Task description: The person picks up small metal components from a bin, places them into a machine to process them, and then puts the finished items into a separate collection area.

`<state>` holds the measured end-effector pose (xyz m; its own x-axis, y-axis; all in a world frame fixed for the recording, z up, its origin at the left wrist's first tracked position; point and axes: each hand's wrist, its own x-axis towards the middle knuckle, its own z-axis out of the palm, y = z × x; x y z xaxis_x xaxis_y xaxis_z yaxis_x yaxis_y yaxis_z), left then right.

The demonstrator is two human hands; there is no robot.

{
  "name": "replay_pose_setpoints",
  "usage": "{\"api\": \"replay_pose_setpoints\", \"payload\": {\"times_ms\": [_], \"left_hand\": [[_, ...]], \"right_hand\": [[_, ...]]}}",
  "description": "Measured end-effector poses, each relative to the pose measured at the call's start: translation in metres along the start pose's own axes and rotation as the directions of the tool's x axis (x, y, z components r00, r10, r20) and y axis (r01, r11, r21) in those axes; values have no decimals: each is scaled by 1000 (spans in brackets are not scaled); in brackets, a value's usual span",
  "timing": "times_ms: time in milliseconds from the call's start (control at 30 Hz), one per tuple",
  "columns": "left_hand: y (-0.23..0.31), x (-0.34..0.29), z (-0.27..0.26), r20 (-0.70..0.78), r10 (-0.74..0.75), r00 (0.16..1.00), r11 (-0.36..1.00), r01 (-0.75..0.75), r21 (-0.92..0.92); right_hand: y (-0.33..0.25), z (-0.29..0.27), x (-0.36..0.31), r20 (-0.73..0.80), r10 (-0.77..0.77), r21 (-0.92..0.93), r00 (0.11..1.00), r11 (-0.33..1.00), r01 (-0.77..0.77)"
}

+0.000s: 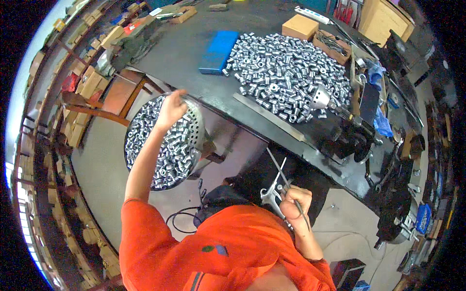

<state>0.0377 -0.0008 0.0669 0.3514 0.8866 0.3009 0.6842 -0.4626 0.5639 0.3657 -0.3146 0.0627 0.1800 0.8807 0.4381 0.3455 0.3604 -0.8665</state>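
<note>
My left hand is over the upper part of a round metal pan with a perforated wall. Its fingers look curled together, and whatever they may hold is hidden. Short, shiny metal sleeves fill most of the pan. In front of my body, my right hand is closed around a long thin metal rod, perhaps a round file, which slants up to the left. A small metal sleeve shows beside the right fingers. Just left of that hand is a pale forked metal piece.
On the dark table lies a large heap of metal sleeves, with a blue box, cardboard box and flat metal bar around it. A machine with a perforated cone stands right. A wooden chair is behind the pan.
</note>
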Motion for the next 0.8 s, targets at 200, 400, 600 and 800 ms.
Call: {"api": "replay_pose_setpoints", "payload": {"times_ms": [200,400,600,800], "left_hand": [[-28,-34,25,26,-292,956,893,263,366],[-17,-29,48,59,-285,957,788,199,583],[-15,-38,43,162,-238,958,830,114,545],[-1,-38,36,137,-199,970,929,142,341]], "right_hand": [[-1,1,3,67,13,25,998,1000,-15],[0,-5,-7,65,91,32,994,995,-94],[2,-3,-9,65,92,-6,994,996,-92],[-4,-6,-6,119,115,33,986,992,-120]]}}
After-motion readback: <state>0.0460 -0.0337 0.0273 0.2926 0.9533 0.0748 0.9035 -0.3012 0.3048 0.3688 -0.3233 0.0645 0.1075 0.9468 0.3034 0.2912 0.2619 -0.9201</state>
